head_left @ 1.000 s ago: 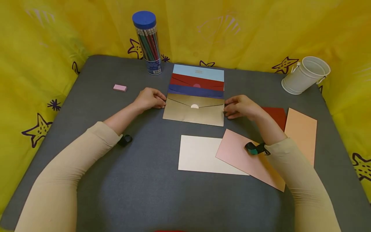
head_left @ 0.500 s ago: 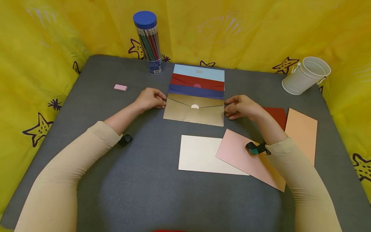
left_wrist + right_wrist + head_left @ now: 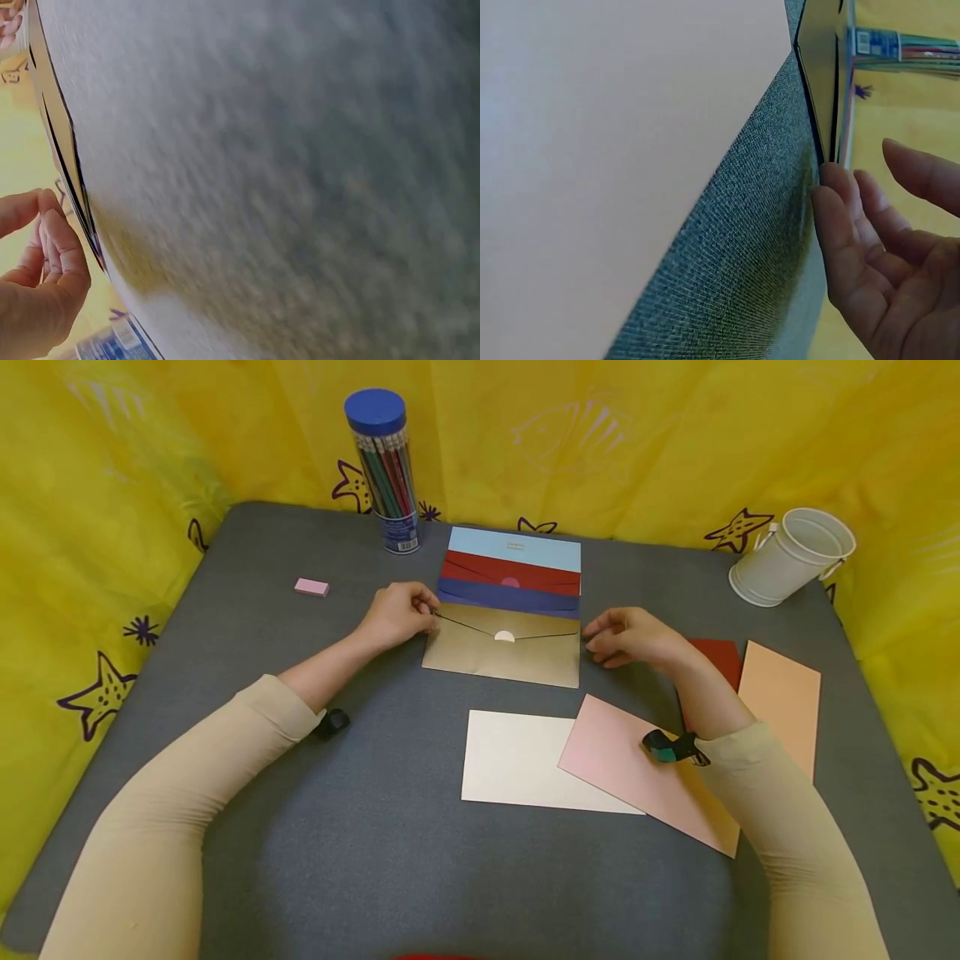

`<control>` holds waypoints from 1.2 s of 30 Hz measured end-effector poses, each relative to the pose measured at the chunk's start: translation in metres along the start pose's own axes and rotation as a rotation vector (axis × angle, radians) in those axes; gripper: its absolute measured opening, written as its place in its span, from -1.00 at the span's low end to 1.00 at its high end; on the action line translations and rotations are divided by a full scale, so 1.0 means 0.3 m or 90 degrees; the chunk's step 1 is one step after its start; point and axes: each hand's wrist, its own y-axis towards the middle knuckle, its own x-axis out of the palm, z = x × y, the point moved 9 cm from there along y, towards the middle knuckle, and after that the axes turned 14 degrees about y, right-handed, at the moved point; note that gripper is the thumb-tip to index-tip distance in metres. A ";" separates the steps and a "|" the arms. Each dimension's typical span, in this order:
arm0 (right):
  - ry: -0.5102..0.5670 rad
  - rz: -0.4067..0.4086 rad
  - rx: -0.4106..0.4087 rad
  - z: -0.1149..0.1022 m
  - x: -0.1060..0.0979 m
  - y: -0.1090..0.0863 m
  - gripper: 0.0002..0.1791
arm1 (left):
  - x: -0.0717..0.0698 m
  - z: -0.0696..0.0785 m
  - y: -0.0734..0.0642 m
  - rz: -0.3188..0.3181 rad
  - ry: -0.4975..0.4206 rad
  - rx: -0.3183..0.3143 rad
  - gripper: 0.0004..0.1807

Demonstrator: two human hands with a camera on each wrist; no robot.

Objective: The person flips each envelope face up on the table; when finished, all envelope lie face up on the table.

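Overlapping in a stepped stack are a gold envelope (image 3: 502, 656), a blue envelope (image 3: 510, 598), a red envelope (image 3: 468, 568) and a light blue one (image 3: 480, 539) at the back. My left hand (image 3: 397, 612) hovers at the stack's left edge. In the left wrist view, thumb and index fingertip of the left hand (image 3: 45, 277) come together with no paper visible between them. Just beyond the right edge is my right hand (image 3: 630, 637), fingers loosely bent. The right wrist view has the right hand's (image 3: 892, 262) fingertips beside the gold envelope's corner, thumb apart.
White (image 3: 517, 760), pink (image 3: 615, 747), peach (image 3: 780, 693) and dark red (image 3: 716, 660) flat paper pieces lie front and right. A pencil tub (image 3: 390, 477) stands at the back, a pink eraser (image 3: 311, 587) left, a white bucket (image 3: 780, 564) at the back right.
My left hand has shifted right and slightly up, its fingertips now over the gold envelope's left edge. My right hand has drawn slightly rightward from the stack. The envelopes look unmoved.
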 end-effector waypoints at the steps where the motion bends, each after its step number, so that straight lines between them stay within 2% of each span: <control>1: -0.004 0.000 -0.002 0.000 0.001 -0.003 -0.56 | 0.003 0.012 -0.003 0.000 -0.001 0.006 -0.77; 9: -0.040 -0.011 -0.015 0.004 0.023 -0.020 -0.59 | 0.054 0.107 -0.036 -0.026 -0.014 0.063 -0.81; 17: -0.059 -0.043 -0.037 0.003 0.051 -0.031 -0.62 | 0.125 0.187 -0.068 -0.114 -0.058 0.138 -0.78; 24: -0.075 -0.061 -0.054 -0.004 0.079 -0.040 -0.67 | 0.166 0.251 -0.106 -0.157 -0.103 0.204 -0.80; 32: -0.109 -0.081 -0.066 -0.010 0.100 -0.050 -0.70 | 0.203 0.289 -0.130 -0.179 -0.091 0.233 -0.80; 36: -0.144 -0.089 -0.072 -0.010 0.098 -0.061 -0.70 | 0.229 0.328 -0.146 -0.196 -0.107 0.248 -0.77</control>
